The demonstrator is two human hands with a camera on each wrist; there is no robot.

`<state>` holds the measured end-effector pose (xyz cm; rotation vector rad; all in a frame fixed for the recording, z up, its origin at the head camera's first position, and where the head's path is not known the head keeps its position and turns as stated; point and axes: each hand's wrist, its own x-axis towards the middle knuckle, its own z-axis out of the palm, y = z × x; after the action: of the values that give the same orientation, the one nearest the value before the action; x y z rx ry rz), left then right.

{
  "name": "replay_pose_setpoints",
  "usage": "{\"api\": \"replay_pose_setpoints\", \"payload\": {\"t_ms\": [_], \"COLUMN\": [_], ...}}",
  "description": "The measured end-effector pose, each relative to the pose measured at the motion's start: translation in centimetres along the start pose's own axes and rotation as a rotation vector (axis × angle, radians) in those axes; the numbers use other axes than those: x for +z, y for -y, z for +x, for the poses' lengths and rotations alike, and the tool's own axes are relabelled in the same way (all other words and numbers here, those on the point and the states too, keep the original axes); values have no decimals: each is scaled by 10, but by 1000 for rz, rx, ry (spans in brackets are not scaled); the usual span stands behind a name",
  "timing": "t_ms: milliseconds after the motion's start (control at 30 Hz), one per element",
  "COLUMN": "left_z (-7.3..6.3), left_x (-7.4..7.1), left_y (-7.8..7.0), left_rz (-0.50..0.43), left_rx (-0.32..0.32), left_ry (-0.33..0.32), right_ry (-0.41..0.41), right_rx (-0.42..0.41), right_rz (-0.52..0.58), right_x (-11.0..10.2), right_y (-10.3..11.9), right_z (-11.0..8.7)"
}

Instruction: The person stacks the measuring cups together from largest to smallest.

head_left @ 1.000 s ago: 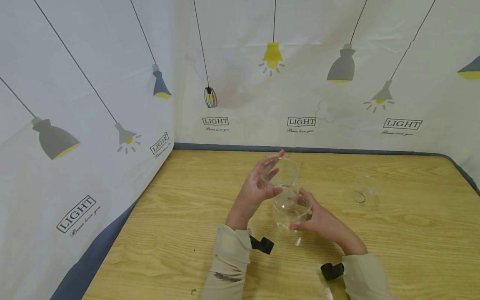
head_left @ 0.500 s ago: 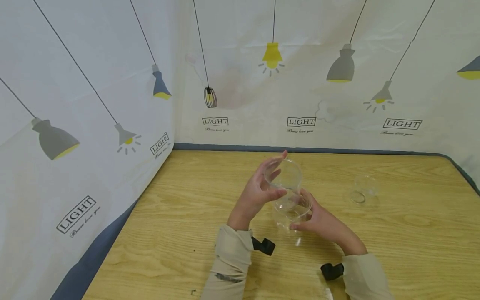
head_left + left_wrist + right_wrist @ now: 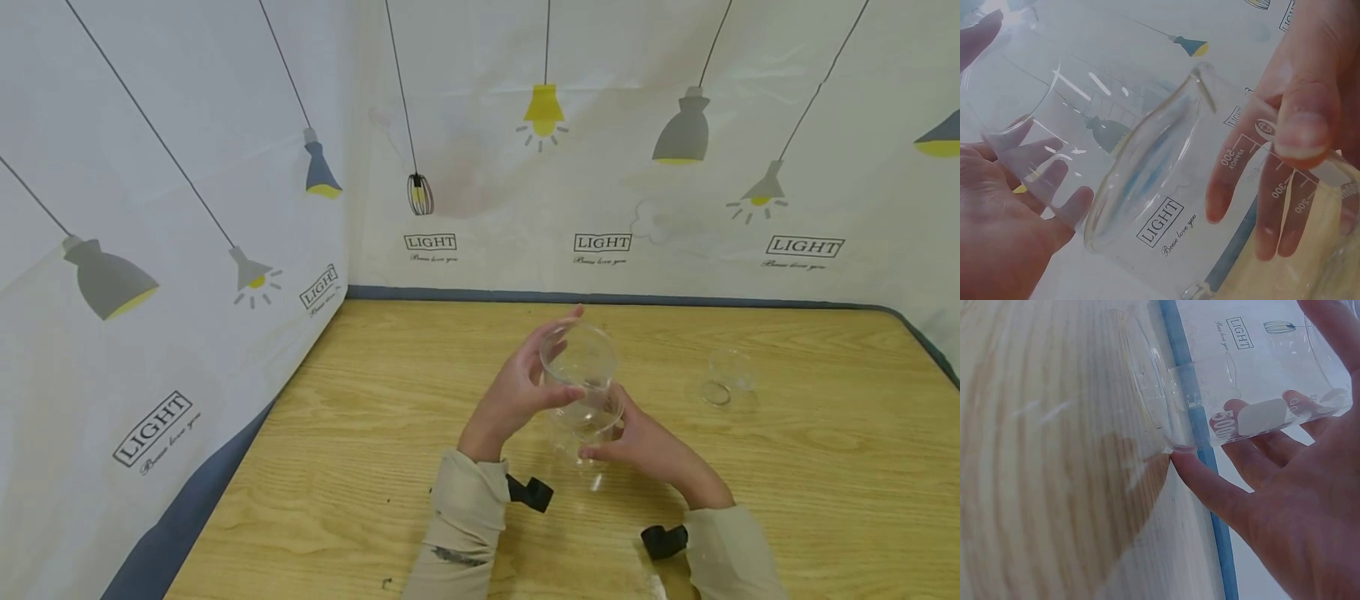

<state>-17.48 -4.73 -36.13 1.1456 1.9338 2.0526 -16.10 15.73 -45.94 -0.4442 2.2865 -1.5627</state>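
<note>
My left hand (image 3: 513,387) grips a clear beaker (image 3: 579,354), thumb on the near side and fingers spread round the far side. That beaker is tilted and overlaps the mouth of a second clear beaker (image 3: 570,439) just below it. My right hand (image 3: 641,437) holds this lower beaker by its side, thumb in front. In the left wrist view the lower beaker's printed scale (image 3: 1282,187) and its spout (image 3: 1204,72) show. A white 500 marking (image 3: 1225,423) is visible in the right wrist view, with fingers seen through the wall.
A small clear vessel (image 3: 729,375) stands on the wooden table (image 3: 825,467), right of the hands. A white sheet (image 3: 480,192) printed with lamps rises along the back and left edges. Dark camera mounts (image 3: 663,543) sit at both wrists.
My left hand and its beaker have moved a little right and down, so the beaker overlaps the lower one more. The right hand and lower beaker have stayed in place.
</note>
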Motion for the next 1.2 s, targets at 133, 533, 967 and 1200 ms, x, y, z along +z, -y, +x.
{"api": "replay_pose_setpoints", "payload": {"t_ms": [133, 533, 967, 1200], "left_z": [-1, -1, -2, -2], "left_x": [-1, -4, -7, -10], "left_y": [-1, 5, 11, 12], "left_rz": [19, 12, 4, -28], "left_rx": [-10, 2, 10, 18], "left_ry": [23, 82, 136, 166], "right_ry": [8, 4, 14, 16], "right_rx": [1, -34, -66, -56], "right_rz": [20, 28, 34, 25], "right_x": [1, 0, 0, 0], "right_y": [2, 0, -1, -1], "right_z": [0, 2, 3, 2]}}
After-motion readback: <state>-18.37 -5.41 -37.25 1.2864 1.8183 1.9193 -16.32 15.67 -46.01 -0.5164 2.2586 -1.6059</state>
